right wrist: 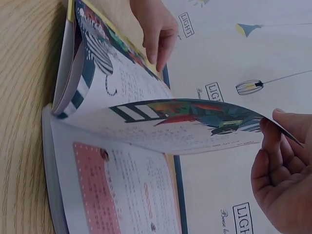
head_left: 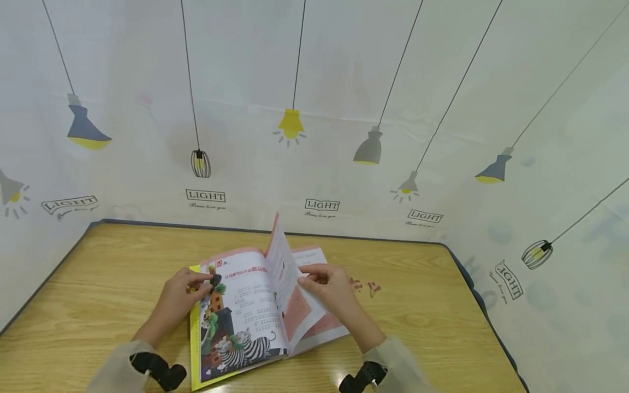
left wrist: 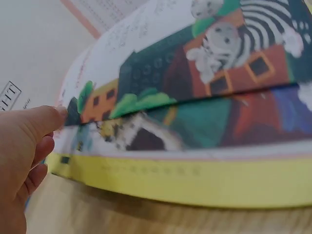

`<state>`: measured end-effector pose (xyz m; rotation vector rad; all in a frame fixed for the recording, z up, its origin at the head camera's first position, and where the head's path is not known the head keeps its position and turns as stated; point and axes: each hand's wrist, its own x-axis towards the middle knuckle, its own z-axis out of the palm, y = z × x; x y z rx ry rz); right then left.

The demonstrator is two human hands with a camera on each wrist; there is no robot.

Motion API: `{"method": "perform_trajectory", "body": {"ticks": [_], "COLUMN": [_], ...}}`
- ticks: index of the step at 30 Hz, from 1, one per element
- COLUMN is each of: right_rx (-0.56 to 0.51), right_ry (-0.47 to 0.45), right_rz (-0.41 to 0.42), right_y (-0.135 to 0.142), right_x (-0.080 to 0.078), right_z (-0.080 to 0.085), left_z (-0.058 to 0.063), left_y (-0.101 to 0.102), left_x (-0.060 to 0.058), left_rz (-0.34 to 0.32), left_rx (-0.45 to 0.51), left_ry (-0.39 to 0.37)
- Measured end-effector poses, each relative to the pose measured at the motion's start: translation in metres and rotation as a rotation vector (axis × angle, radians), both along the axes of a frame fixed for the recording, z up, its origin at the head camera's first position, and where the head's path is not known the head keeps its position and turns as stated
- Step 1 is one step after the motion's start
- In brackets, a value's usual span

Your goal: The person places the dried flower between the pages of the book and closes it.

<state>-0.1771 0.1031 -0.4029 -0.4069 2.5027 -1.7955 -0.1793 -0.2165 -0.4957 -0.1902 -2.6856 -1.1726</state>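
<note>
An open picture book (head_left: 245,303) with a yellow cover edge lies on the wooden table. Zebras and houses fill the lower and outer part of its left page (left wrist: 156,63). My left hand (head_left: 183,295) is at the outer edge of that page, its thumb (left wrist: 46,117) on the paper and its other fingers curled by the edge. On the other side, my right hand (head_left: 330,286) pinches the outer edge of a single raised page (right wrist: 204,122) between thumb and fingers. This leaf stands up from the spine, bowed. Under it shows the right page (right wrist: 136,180) with a pink text box.
The wooden table (head_left: 403,311) has a dark edge along its back and sides. Small reddish marks (head_left: 366,285) show on it right of the book. Behind rises a pale wall covering (head_left: 245,65) printed with hanging lamps and the word LIGHT.
</note>
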Motion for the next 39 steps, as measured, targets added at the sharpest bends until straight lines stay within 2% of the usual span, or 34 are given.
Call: {"method": "perform_trajectory", "body": {"ticks": [8,13,20,24,27,29,39], "right_rx": [-0.08,-0.083,-0.076,-0.067,-0.056,-0.058,-0.057], "right_ry": [-0.009,-0.021,-0.032,-0.052,-0.072,-0.07,-0.112], "right_rz": [0.08,0.118,0.156,0.188,0.206,0.219,0.251], "right_y": [-0.021,-0.035,-0.052,-0.061,-0.066,-0.069,-0.082], "right_x": [0.003,0.006,0.011,0.021,0.028,0.029,0.034], "right_z": [-0.001,-0.001,-0.005,0.011,0.024,0.024,0.021], "left_z": [0.028,0.042,0.061,0.07,0.075,0.078,0.085], "left_y": [0.004,0.008,0.015,0.019,0.023,0.025,0.032], "left_x": [-0.006,-0.012,-0.015,-0.016,-0.018,-0.02,-0.021], "left_rz": [-0.016,-0.036,-0.069,-0.085,-0.11,-0.125,-0.184], "left_rx": [-0.006,-0.007,0.005,0.008,0.012,0.016,0.052], "left_ry": [0.089,0.137,0.244,0.27,0.272,0.262,0.056]}}
